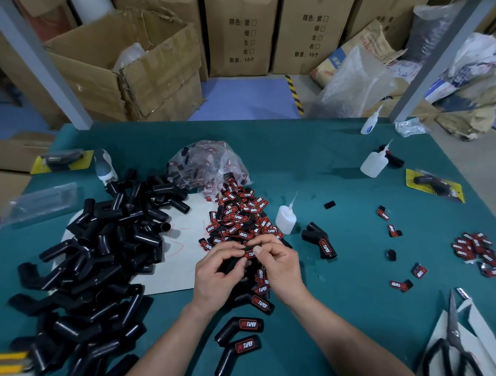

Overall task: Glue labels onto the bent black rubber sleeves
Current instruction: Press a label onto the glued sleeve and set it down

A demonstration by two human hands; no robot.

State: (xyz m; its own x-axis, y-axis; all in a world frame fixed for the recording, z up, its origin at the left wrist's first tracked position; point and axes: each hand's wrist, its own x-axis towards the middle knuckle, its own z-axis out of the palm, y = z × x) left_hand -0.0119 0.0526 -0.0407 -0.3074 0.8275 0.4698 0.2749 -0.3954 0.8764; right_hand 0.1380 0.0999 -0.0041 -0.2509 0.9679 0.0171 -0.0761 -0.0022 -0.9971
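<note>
My left hand [216, 276] grips a bent black rubber sleeve [230, 264] above the green table [334, 324]. My right hand [281, 265] pinches a red-and-black label [250, 254] against that sleeve. Several loose labels [240, 216] lie heaped just beyond my hands. A big heap of unlabelled black sleeves [100, 254] fills the left side. Three labelled sleeves [241, 325] lie below my hands, and another labelled sleeve [321, 244] rests to the right. A small glue bottle [286, 217] stands upright beside the label heap.
A clear bag of labels [210, 165] sits behind the heap. Two more glue bottles [373, 163] stand at the back right. Scissors [452, 348] lie on white paper at the front right. Scattered labels [475, 251] dot the right side. Cardboard boxes [126, 64] stand beyond the table.
</note>
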